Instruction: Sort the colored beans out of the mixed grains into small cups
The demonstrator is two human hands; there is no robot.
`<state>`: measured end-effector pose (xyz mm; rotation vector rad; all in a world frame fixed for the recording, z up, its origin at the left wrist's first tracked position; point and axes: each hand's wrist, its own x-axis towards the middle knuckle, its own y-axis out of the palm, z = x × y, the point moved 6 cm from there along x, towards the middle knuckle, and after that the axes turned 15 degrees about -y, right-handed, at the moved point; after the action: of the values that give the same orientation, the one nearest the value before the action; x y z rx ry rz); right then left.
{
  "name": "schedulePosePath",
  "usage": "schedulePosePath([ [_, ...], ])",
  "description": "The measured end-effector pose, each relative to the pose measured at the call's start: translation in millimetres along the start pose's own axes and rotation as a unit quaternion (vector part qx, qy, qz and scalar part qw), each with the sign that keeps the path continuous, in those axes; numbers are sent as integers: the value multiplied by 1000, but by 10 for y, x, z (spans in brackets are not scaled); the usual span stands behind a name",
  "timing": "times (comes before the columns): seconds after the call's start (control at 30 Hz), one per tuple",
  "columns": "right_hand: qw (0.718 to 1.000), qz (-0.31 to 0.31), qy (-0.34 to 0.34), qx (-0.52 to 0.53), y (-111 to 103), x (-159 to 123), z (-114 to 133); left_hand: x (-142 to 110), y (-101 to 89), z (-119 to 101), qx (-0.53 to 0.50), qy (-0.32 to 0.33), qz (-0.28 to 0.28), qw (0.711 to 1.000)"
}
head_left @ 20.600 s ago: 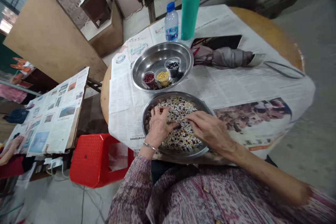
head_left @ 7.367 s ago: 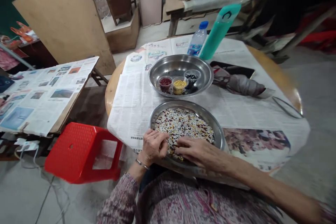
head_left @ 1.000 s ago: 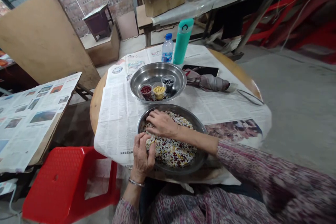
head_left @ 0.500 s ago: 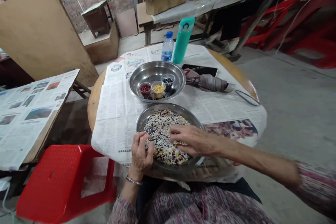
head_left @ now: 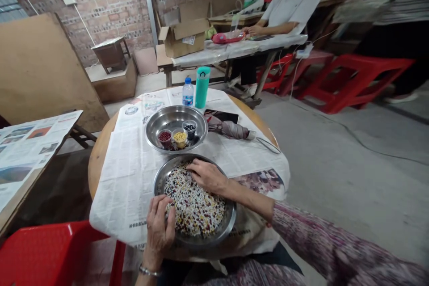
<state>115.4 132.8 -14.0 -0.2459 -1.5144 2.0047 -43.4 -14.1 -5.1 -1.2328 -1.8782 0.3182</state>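
Observation:
A steel bowl [head_left: 231, 220] stands near the table edge in front of me, with a layer of mixed white grains and red, yellow and black beans [head_left: 196, 208] in it. My left hand [head_left: 160, 221] is at the bowl's left rim, fingers bent and thumb apart, with nothing seen in it. My right hand [head_left: 208, 176] reaches over the far right part of the bowl. Its fingers bend down to the grains; the thumb and what lies under the fingertips are hidden. Behind, a second steel bowl [head_left: 154, 130] holds small cups of red beans [head_left: 164, 137], yellow beans [head_left: 179, 137] and black beans [head_left: 190, 129].
Newspaper [head_left: 117, 178] covers the round table. A water bottle [head_left: 188, 93], a teal bottle [head_left: 202, 87], a dark phone [head_left: 223, 116] and a folded umbrella [head_left: 231, 128] lie or stand beyond. A red stool [head_left: 40, 250] is at left. Another person [head_left: 290, 13] sits at a far table.
My right hand has moved from the middle of the grains to the far side of the bowl. The left hand stays by the rim. My view has tilted up and turned right, showing another person.

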Motion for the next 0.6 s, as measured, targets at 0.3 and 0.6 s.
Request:
schedulePosePath([
  [0.3,982,70,-175,13,329,-122,776,12,-10,-7,2,15,-22,1000],
  [0.6,977,49,-200,49,131,-337,715,2,3,4,3,4,-11,1000],
])
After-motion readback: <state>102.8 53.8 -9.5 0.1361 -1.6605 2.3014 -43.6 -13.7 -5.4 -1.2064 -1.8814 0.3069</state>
